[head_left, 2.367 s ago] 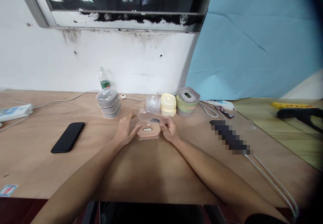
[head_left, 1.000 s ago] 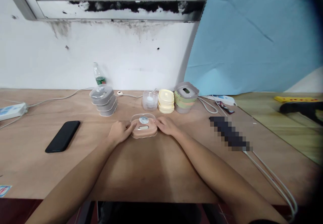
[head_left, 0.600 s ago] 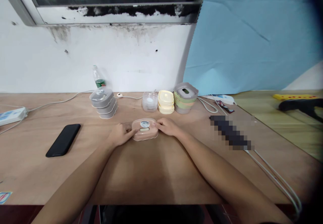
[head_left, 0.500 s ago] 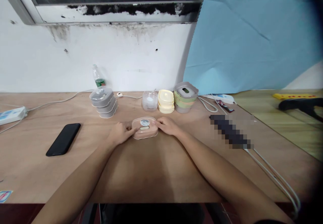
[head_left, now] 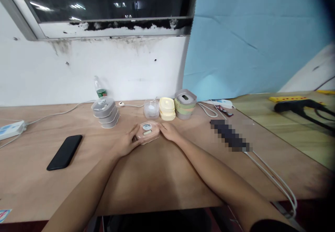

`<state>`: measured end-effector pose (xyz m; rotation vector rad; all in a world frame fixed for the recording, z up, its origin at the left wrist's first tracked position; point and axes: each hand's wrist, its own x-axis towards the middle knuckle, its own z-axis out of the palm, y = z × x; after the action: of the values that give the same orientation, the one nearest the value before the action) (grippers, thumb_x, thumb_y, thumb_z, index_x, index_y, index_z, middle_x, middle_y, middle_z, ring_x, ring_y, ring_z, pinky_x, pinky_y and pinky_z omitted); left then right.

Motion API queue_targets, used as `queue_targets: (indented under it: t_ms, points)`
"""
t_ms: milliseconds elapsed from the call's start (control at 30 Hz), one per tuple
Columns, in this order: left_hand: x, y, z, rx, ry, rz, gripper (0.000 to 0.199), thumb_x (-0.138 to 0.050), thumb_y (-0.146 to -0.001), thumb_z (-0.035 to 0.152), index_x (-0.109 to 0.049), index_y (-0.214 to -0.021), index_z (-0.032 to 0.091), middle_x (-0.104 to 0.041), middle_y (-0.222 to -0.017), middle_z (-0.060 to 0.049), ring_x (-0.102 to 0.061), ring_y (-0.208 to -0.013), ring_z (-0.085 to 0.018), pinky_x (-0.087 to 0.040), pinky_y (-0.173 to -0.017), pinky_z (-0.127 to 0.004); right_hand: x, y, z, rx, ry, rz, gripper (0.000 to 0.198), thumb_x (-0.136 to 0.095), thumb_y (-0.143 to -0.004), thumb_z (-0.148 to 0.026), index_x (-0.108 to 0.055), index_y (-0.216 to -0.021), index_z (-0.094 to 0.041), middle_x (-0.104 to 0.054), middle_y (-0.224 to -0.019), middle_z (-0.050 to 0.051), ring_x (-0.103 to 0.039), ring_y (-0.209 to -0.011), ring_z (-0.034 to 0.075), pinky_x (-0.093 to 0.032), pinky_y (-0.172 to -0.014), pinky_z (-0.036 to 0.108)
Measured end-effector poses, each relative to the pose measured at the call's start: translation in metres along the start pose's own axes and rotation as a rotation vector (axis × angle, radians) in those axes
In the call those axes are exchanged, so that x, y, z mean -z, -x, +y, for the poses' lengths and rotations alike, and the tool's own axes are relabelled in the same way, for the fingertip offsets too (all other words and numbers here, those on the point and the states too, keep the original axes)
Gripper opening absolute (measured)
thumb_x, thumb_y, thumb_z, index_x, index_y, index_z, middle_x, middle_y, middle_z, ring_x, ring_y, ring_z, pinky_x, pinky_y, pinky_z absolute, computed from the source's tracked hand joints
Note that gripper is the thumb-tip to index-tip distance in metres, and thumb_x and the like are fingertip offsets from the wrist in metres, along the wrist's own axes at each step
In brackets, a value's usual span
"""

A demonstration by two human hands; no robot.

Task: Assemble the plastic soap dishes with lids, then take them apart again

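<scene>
A pink lidded food container (head_left: 148, 134) with a clear top and a round sticker sits on the table between my hands. My left hand (head_left: 127, 142) wraps its left end, thumb along the near side and fingers along the far side. At the right end, the fingers of my right hand (head_left: 169, 131) grip the far right corner. Just behind it stand a clear container (head_left: 151, 110) and a stack of small yellow containers (head_left: 167, 109). Grey lidded containers (head_left: 105, 111) are piled to the left; larger grey and green ones (head_left: 185, 103) are nested to the right.
A black phone (head_left: 65, 152) lies on the wooden table (head_left: 146, 183) at left, near a white power strip (head_left: 12, 130). A plastic bottle (head_left: 99, 87) leans by the wall. Toward the right are a pixelated dark object (head_left: 230, 135), white cables (head_left: 272, 178) and another power strip (head_left: 221, 103).
My left hand has shifted its hold, its thumb sliding from the lid to the near side and its fingers extending. The container is slightly turned. The camera view has tilted and shifted.
</scene>
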<state>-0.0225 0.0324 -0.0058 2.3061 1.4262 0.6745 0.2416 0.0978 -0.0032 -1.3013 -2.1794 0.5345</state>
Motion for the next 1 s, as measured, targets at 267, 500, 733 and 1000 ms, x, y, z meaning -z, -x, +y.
queue_targets:
  t_ms: [267,500,733,1000]
  points:
    - [-0.001,-0.003,0.005,0.130,-0.180,0.223,0.069,-0.060,-0.081,0.050,-0.041,-0.140,0.020,-0.041,-0.146,-0.011,-0.044,-0.130,-0.029,-0.038,-0.106,-0.040,-0.001,0.004,-0.002,0.054,0.103,-0.020,0.055,-0.036,-0.092,-0.057,-0.049,-0.055,-0.017,-0.052,-0.055,0.000,-0.043,-0.055,0.012,-0.021,-0.053,0.025]
    - [0.001,-0.013,-0.009,0.329,-0.413,0.425,0.062,-0.053,-0.084,0.051,-0.048,-0.133,0.013,-0.037,-0.146,-0.020,-0.034,-0.133,-0.036,-0.032,-0.106,-0.051,-0.005,0.004,-0.002,0.094,0.149,-0.056,0.050,-0.042,-0.090,-0.054,-0.051,-0.056,-0.017,-0.051,-0.055,-0.001,-0.040,-0.054,0.011,-0.017,-0.053,0.027]
    - [0.002,-0.016,-0.016,0.167,-0.437,0.340,0.049,-0.041,-0.091,0.032,-0.040,-0.140,0.027,-0.039,-0.148,-0.008,-0.029,-0.137,-0.029,-0.028,-0.107,-0.049,-0.008,0.003,0.000,0.100,0.134,-0.032,0.045,-0.046,-0.089,-0.050,-0.055,-0.060,-0.017,-0.055,-0.060,-0.001,-0.042,-0.057,0.011,-0.019,-0.054,0.026]
    - [0.007,-0.018,-0.016,0.257,-0.535,0.437,0.045,-0.046,-0.090,0.035,-0.047,-0.134,0.027,-0.047,-0.141,-0.010,-0.040,-0.127,-0.031,-0.031,-0.102,-0.050,-0.008,0.003,0.003,0.109,0.130,-0.025,0.041,-0.048,-0.089,-0.048,-0.059,-0.065,-0.017,-0.059,-0.063,0.000,-0.045,-0.059,0.011,-0.020,-0.055,0.024]
